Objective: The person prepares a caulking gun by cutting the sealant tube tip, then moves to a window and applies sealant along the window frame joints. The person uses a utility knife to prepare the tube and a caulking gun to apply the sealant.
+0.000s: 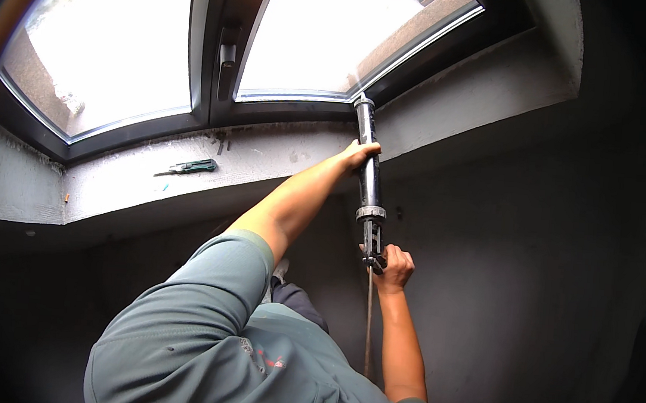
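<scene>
A long black caulking gun [369, 181] stretches between my two hands, its tip against the lower corner of the right window pane [342, 42]. Around the front part of its barrel my left hand [359, 154] is closed, the thumb lying across the top. My right hand [395, 269] grips the handle end, fingers wrapped round it; the trigger is mostly hidden by the hand. Out of the back of the gun a thin metal rod [369, 317] runs toward my body.
A dark frame with a window handle [228, 54] divides the two panes. On the pale sill [122, 187] lie a green utility knife [187, 167] and a few small dark scraps [222, 143]. The sill's edge juts out above the dark wall [499, 251].
</scene>
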A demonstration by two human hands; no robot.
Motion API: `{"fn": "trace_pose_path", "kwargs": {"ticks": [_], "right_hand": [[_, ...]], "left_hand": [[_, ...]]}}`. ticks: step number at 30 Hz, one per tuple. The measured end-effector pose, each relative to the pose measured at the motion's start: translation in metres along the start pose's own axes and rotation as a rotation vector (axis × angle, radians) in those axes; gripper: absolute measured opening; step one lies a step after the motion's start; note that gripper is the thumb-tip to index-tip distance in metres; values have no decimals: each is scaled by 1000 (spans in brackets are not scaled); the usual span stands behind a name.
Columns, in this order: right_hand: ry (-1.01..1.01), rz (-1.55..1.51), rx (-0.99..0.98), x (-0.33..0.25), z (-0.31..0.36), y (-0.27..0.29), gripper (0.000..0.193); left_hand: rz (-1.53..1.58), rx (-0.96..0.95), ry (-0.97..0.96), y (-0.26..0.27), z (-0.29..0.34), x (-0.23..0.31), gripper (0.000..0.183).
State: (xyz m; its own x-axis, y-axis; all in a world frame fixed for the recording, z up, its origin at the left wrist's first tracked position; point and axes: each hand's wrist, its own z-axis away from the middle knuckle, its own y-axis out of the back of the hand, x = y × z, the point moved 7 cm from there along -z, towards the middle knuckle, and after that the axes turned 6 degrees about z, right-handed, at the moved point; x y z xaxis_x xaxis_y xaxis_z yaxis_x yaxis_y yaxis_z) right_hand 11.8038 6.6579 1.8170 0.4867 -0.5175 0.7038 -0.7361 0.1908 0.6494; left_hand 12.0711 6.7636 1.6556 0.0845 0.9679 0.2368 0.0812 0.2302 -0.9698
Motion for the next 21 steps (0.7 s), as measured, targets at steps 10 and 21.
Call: {"fn": "trace_pose_path", "kwargs": {"ticks": [10, 21], "right_hand": [[2, 36, -134, 12, 5, 4, 55], [-154, -56, -274, 15, 10, 9, 65]], "left_hand": [[68, -45, 17, -2, 1, -13, 33], [10, 26, 5, 8, -11, -34, 31]]}}
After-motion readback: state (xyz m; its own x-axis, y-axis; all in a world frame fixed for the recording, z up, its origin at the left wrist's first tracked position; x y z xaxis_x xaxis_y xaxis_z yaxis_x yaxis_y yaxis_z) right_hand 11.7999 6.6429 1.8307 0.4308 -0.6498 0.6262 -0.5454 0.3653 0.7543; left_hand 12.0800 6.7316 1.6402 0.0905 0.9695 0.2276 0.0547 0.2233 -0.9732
